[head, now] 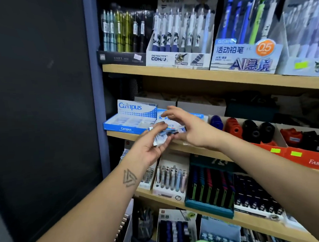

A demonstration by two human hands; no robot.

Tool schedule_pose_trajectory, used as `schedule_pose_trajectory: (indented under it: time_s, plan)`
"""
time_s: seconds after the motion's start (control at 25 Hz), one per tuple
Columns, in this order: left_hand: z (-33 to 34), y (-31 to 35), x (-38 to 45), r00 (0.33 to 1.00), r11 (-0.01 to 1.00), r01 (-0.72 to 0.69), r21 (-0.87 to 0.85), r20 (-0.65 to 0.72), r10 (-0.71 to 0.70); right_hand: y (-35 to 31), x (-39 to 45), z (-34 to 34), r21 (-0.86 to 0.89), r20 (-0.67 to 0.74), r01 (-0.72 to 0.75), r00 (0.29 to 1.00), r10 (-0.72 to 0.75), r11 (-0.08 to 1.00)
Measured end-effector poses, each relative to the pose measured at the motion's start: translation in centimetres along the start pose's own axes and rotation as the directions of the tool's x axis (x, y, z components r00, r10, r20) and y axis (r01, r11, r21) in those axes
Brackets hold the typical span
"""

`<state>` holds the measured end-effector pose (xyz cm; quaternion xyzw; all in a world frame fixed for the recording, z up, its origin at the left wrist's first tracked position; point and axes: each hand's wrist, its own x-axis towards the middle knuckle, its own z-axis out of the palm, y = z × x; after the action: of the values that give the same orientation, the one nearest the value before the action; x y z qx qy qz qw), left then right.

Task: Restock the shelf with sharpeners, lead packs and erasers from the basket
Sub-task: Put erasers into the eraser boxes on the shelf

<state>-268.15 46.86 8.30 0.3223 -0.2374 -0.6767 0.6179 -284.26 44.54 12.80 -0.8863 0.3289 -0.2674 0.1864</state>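
I am seeing the left hand (152, 149) gripping small erasers (160, 138) between thumb and fingers. The right hand (186, 126) is hovering just beside them, fingers spread, before the shelf (212, 151).

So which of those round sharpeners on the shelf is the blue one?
The blue sharpener is the leftmost in the row, closest to the right hand. The red-orange sharpener comes next, then the black sharpeners.

"Campus" marks the eraser box (130, 118), "DETECTIVE CONAN" a pen display (177, 59), "0.5" the pencil display (244, 59).
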Motion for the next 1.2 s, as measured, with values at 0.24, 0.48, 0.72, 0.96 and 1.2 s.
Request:
schedule_pose_trajectory:
  time_s: [0.24,0.48,0.72,0.96,1.2]
  plan:
    - [-2.0,4.1,1.6,0.989,0.98,-0.116,-0.162,-0.111,0.098,0.8,6.3,-0.5,0.514,-0.321,-0.252,0.83,0.456,0.82]
    - [-4.5,8.5,3.3,0.932,0.958,-0.263,-0.112,-0.286,0.223,2.7,12.8,1.2,0.839,0.032,-0.419,0.674,0.738,0.347]
    - [-5.8,9.9,3.8,0.911,0.956,-0.289,0.044,-0.294,0.289,3.1,13.6,3.1,0.341,-0.166,-0.397,0.867,0.471,0.852]
    - [-5.3,9.3,4.4,0.919,0.96,-0.276,0.039,-0.281,0.275,2.6,13.0,4.1,0.173,-0.196,-0.233,0.944,0.266,0.957]
    - [-5.5,9.4,4.5,0.911,0.96,-0.278,0.038,-0.308,0.276,3.6,14.2,4.0,-0.157,-0.304,-0.26,0.93,0.204,0.953]
